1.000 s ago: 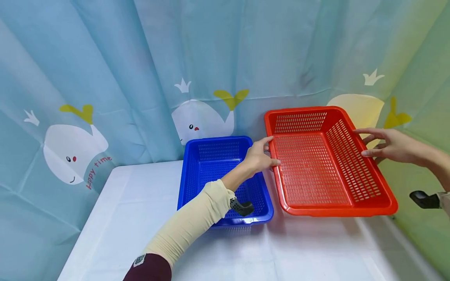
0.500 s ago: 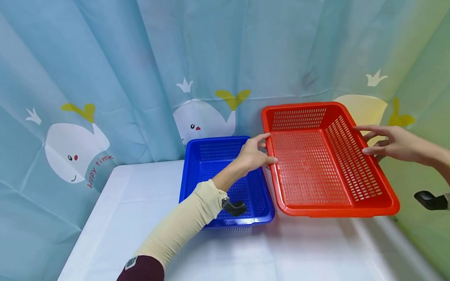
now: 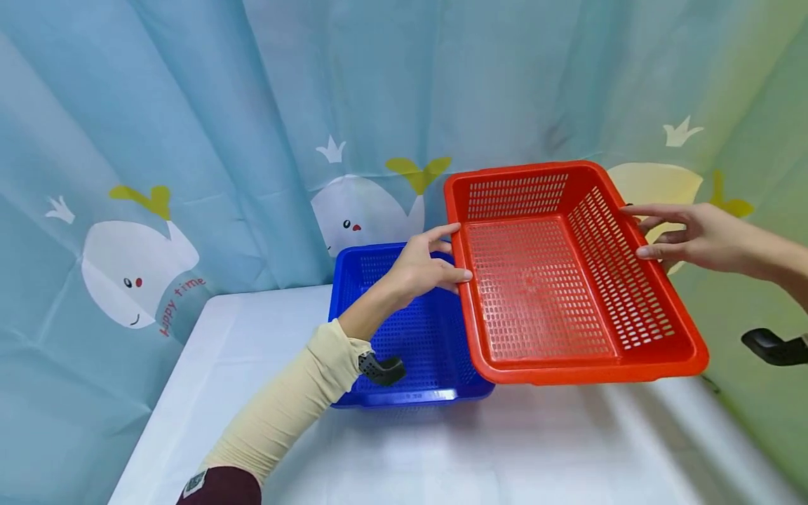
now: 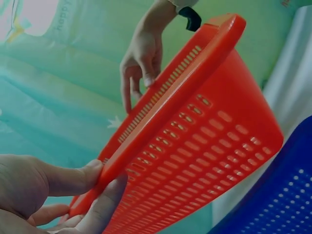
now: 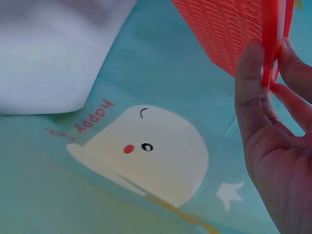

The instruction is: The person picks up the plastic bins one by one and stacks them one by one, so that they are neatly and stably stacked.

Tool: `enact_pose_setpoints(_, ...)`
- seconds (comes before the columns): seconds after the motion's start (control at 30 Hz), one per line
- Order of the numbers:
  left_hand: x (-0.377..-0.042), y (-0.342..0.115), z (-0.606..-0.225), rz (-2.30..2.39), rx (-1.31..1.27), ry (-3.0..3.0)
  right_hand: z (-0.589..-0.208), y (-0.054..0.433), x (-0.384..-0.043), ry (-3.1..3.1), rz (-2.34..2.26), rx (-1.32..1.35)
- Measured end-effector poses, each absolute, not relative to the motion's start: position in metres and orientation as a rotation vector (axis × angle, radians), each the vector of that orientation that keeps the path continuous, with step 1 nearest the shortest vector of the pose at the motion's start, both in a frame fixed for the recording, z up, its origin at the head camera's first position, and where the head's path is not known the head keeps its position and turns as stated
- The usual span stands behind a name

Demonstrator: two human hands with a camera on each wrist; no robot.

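A red plastic basket [image 3: 536,280] with slotted walls and nothing in it is held up off the table, its inside facing the head camera. My left hand [image 3: 423,263] pinches its left rim between thumb and fingers; in the left wrist view the thumb [image 4: 80,178] lies over that rim. On the opposite side my right hand [image 3: 694,235] grips the right rim, also seen pinched in the right wrist view [image 5: 273,117]. A blue plastic basket [image 3: 410,396] stands on the table below and left, partly hidden by my left arm and overlapped by the red basket.
A white-covered table [image 3: 252,358] lies beneath both baskets. Behind it hangs a light blue curtain [image 3: 492,84] printed with whales, and a greenish curtain [image 3: 776,294] closes off the right side.
Both hands have carried the red basket left and slightly up, so it now overlaps the blue basket's right side in the head view. The blue basket has stayed in place.
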State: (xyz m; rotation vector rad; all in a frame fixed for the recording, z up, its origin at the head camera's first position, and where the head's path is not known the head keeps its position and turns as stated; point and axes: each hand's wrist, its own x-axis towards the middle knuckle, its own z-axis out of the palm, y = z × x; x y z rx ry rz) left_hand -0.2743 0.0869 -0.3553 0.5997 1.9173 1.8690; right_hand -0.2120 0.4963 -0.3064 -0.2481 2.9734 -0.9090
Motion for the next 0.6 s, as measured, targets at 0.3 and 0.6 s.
enact_pose_setpoints(0.3, -0.266, 0.052, -0.337, 1.877, 0.618, 1.973, -0.29, 0.474, -0.215, 2.94, -1.004, -0.342)
enact_pose_setpoints(0.6, -0.26, 0.006, -0.329, 1.866, 0.596, 2.05, -0.286, 0.436, -0.223, 2.905, -1.043, -0.438)
